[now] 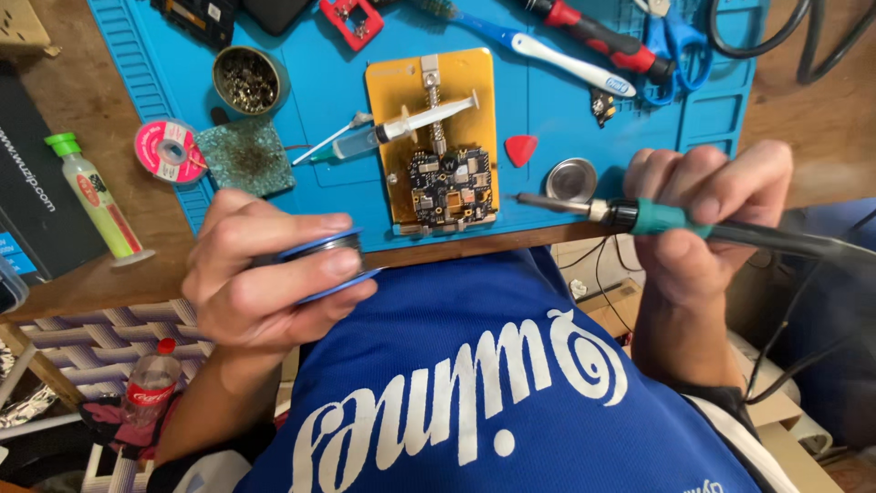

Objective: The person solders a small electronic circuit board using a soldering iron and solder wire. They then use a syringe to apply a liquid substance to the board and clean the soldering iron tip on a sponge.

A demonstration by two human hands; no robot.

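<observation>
Left hand [265,278] at the near edge of the tabletop [55,110], palm turned inward, fingers curled shut around a solder spool [321,257] with blue rims; thumb lies over the top rim, fingertips press the lower one. Wrist bent, forearm running down toward the body.

Right hand [707,215] closed in a pen-like grip on a soldering iron [639,216], green collar just ahead of the fingers, black handle and cord trailing right. Iron held nearly level, tip pointing left, hovering near the mat's front edge. Tip sits just right of the circuit board [452,187], not touching it as far as the view shows.

Board is clamped in a yellow holder [429,137] on the blue mat [319,91], between the two hands and slightly beyond them. A syringe [401,128] lies across the holder above the board.

Around: red pick [521,149] and small round tin [571,179] just right of the holder, near the iron tip. Green sponge [245,157], pink reel [168,152] and brass wool pot [246,80] to the left. Green-capped bottle [96,196] stands off the mat at far left. Toothbrush [557,55], red-handled screwdriver [598,36] and scissors [675,41] along the mat's far side.
</observation>
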